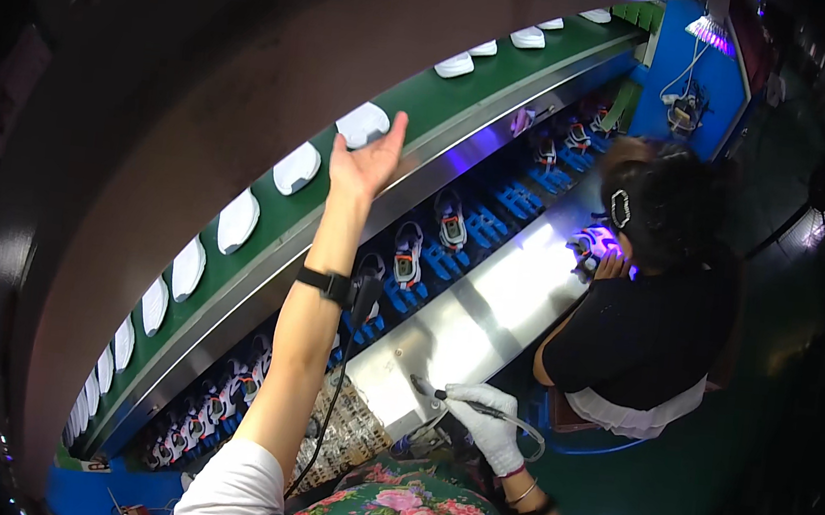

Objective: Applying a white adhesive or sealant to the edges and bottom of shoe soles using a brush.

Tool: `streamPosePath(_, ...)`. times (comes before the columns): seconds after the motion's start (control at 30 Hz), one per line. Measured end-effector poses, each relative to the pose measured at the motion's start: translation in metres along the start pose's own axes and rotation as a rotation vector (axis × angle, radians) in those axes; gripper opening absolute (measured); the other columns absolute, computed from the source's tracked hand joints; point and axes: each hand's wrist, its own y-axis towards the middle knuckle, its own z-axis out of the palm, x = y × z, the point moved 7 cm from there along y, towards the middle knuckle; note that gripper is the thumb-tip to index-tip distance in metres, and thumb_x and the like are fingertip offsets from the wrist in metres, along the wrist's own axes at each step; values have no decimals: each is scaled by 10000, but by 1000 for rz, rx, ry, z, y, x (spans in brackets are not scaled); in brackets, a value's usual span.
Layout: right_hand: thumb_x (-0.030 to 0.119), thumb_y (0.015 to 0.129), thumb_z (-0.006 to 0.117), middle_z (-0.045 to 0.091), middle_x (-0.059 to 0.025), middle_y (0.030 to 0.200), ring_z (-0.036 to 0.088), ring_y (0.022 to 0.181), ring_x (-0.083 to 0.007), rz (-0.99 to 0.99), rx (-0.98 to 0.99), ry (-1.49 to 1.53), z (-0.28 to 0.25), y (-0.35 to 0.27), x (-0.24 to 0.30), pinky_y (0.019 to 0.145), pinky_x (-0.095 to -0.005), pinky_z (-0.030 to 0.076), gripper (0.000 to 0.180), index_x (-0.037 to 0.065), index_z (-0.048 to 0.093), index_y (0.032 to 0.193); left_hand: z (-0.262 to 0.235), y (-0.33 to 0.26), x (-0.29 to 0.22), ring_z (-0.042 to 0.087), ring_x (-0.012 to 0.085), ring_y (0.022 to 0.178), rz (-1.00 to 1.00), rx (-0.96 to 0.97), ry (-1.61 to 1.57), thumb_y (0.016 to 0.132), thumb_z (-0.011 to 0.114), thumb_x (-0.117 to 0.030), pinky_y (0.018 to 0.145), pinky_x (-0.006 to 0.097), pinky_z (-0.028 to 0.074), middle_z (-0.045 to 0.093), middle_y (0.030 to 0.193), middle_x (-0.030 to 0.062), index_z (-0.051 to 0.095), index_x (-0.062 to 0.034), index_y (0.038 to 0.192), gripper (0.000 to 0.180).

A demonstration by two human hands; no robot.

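My bare left hand (368, 164) reaches out over the green conveyor belt (411, 100), its fingers apart at the near edge of a white shoe sole (363, 124). Whether it touches that sole I cannot tell. In a white glove, my right hand (488, 421) is closed around a slim black pen-like tool (477, 406) with a pale flexible tube (533, 433) curving off its back end. The tool's dark tip is above the pale metal worktop (390, 376), beside a small dark opening.
More white soles (238, 221) line the belt. Below it, shoe uppers (408, 255) sit on a lower rack with blue holders (519, 200). At the right a seated co-worker (644, 302) holds a shoe (595, 245) under purple light. A stained, crusted surface (354, 427) lies before me.
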Motion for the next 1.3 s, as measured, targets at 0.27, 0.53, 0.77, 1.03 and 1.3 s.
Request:
streamPosePath(0.27, 3, 827, 763, 765, -90, 970, 693, 869, -106, 159, -48, 218, -5, 15, -16, 798, -238, 550, 172, -6, 774, 998, 27, 96, 53, 509, 341, 1312, 258, 4, 1538, 938, 673, -311, 1038, 383, 467, 532, 1360, 247, 277, 14, 1543, 793)
streamPosePath(0.53, 77, 856, 767, 764, -100, 1008, 701, 919, -128, 163, -57, 183, -10, 16, -27, 843, -252, 545, 175, 2, 772, 1015, 46, 183, 52, 448, 430, 1352, 609, -158, 2755, 852, 693, -514, 1160, 512, 267, 509, 1413, 306, 375, -67, 1503, 851)
streamPosePath(0.77, 75, 854, 767, 767, -90, 1013, 692, 925, -106, 198, -74, 162, -16, 25, -20, 847, -228, 538, 196, 11, 770, 1040, 53, 151, 46, 561, 296, 1180, 519, -88, 1631, 809, 836, -198, 954, 470, 496, 595, 1240, 178, 515, -43, 1289, 599)
streamPosePath(1.03, 51, 859, 760, 755, -51, 895, 654, 775, -66, 124, -54, 225, 0, 18, -16, 699, -206, 512, 173, -6, 770, 1021, 46, -60, 57, 539, 296, 1263, 214, 181, 740, 931, 639, -56, 1118, 433, 443, 524, 1370, 162, 451, -44, 1436, 539)
streamPosePath(1.3, -7, 849, 714, 726, -29, 804, 617, 676, -64, 137, -82, 293, 20, 26, 16, 624, -219, 490, 160, -5, 776, 997, -88, -280, 32, 537, 223, 721, -148, -172, 851, 693, 708, -247, 676, 342, 502, 481, 744, 72, 565, -14, 1083, 477)
